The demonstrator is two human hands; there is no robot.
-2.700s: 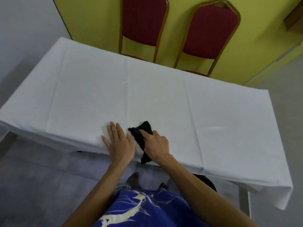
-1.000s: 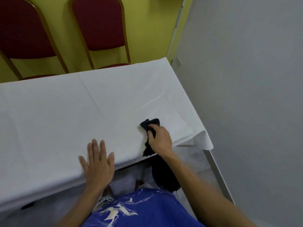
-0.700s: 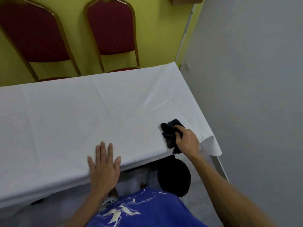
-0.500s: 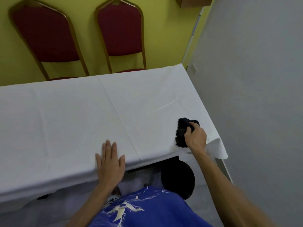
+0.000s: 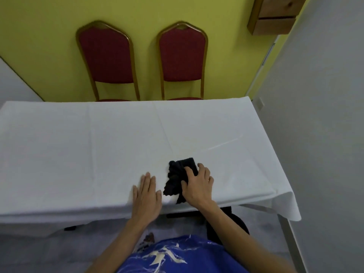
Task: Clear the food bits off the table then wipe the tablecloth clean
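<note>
A white tablecloth (image 5: 110, 146) covers the long table in front of me. A crumpled black cloth (image 5: 175, 178) lies on it near the front edge, right of centre. My right hand (image 5: 198, 185) presses down on the black cloth and grips it with fingers and thumb. My left hand (image 5: 146, 196) lies flat on the tablecloth just left of the cloth, fingers together, palm down at the table's front edge. I see no food bits on the tablecloth.
Two red chairs (image 5: 107, 60) (image 5: 182, 56) with gold frames stand behind the table against a yellow wall. A wooden box (image 5: 275, 14) hangs on the wall at top right. A grey wall (image 5: 319, 134) runs close along the table's right end. A black stool (image 5: 230, 225) stands under the table.
My right hand slid the black cloth from the table's right end back left toward my left hand. My left hand stayed flat on the front edge. My view turned left.
</note>
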